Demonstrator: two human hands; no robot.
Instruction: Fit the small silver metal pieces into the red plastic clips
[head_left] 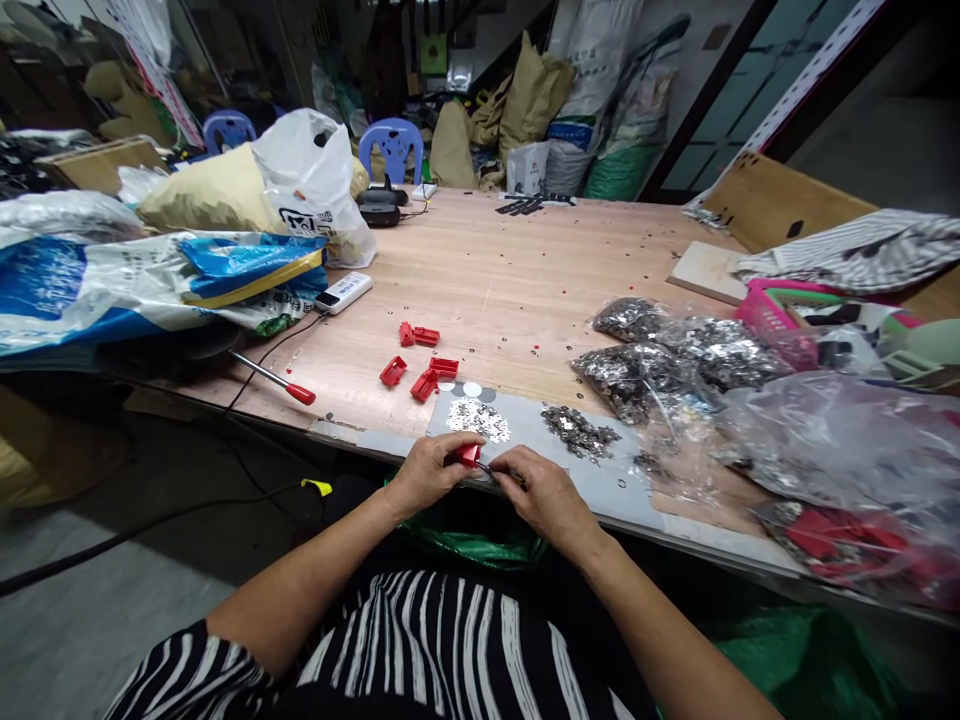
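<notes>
My left hand (431,474) is closed on a small red plastic housing (469,455) at the table's front edge. In my right hand (541,487) is a thin tool with a dark metal tip (485,467), which meets the housing's right end. Most of that tool is hidden by my fingers, so its kind cannot be made out. Just beyond my hands, a pile of shiny metal pieces (478,420) and a darker pile of metal pieces (579,433) lie on a grey sheet (525,407). Several red plastic housings (424,385) lie behind and to the left.
Clear bags of metal parts (637,375) crowd the right side, beside a pink basket (776,305). At left are a red-handled lever (300,393), a white power strip (345,293) with a cable, and large sacks (112,290). An open green bag (480,548) hangs below the table edge.
</notes>
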